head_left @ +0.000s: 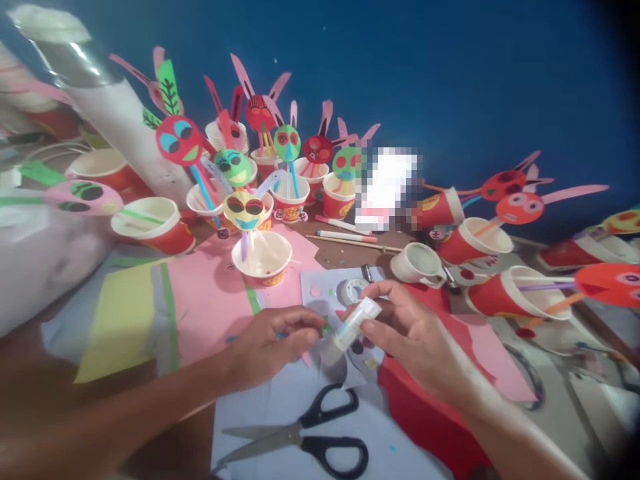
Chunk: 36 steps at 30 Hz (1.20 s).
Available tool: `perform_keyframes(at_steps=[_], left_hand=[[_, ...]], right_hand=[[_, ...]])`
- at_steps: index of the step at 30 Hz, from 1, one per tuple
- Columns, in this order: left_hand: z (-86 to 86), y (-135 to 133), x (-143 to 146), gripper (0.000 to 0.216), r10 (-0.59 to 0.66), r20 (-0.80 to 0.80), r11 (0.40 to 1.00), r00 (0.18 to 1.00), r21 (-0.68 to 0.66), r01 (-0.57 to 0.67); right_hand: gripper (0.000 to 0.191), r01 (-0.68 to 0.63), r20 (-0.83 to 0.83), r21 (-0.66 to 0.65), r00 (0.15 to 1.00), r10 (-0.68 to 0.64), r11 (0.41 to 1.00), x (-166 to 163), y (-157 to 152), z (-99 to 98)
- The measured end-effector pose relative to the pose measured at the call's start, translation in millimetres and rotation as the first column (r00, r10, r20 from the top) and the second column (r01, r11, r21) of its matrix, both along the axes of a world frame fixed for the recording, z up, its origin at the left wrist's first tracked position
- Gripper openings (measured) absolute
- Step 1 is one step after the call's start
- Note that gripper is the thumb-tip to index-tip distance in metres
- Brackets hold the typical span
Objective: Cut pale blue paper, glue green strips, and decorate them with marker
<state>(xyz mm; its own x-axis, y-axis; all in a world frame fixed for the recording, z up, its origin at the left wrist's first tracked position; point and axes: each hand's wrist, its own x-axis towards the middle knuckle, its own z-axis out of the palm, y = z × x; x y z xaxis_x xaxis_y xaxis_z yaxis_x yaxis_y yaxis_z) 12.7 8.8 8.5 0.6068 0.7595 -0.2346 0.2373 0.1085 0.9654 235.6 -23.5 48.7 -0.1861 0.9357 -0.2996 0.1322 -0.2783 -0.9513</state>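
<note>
My right hand (417, 337) is closed round a small clear glue bottle (351, 327), tilted with its lower end toward my left hand. My left hand (273, 343) is pinched on a small piece I cannot make out, with bits of blue and green showing at the fingertips. Both hands hover over sheets of pale blue paper (280, 403) and pink paper (210, 300). A pair of black-handled scissors (310, 437) lies just in front of my hands. A roll of tape (353, 290) sits right behind the bottle.
Several red paper cups (155, 227) holding paper bunny faces on straws (180, 140) crowd the back of the table. More cups (500, 300) lie tipped at the right. A small white mug (417, 263), pens (345, 230), red paper (425, 413) and yellow paper (120, 320) lie around.
</note>
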Motion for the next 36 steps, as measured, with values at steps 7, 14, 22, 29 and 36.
perform_keyframes(at_steps=[7, 14, 22, 29, 36], left_hand=[[5.4, 5, -3, 0.052, -0.018, 0.151, 0.978, 0.988, -0.202, 0.048], [3.8, 3, -2, 0.029, -0.014, 0.211, 0.951, 0.977, -0.299, 0.078], [12.6, 2, -1, 0.023, -0.087, 0.049, 0.993, 0.995, -0.07, 0.09], [5.1, -2, 0, 0.028, -0.138, 0.138, 0.966, 0.981, -0.2, 0.164], [12.6, 5, -4, 0.04, -0.134, 0.306, 0.955, 0.943, -0.216, 0.205]], right_hand=[[0.024, -0.011, -0.059, 0.014, 0.998, 0.012, 1.0, -23, 13, -6.7], [0.023, 0.013, -0.027, 0.042, 1.0, -0.012, 0.999, -27, 9, -11.8], [0.026, -0.057, 0.0, 0.088, 0.998, 0.057, 0.994, -30, 4, -13.1], [0.021, -0.107, 0.109, 0.314, 0.991, 0.077, 0.943, -38, -1, -14.4], [0.018, 0.124, -0.201, 0.082, 0.974, -0.105, 0.989, -33, 3, -4.6]])
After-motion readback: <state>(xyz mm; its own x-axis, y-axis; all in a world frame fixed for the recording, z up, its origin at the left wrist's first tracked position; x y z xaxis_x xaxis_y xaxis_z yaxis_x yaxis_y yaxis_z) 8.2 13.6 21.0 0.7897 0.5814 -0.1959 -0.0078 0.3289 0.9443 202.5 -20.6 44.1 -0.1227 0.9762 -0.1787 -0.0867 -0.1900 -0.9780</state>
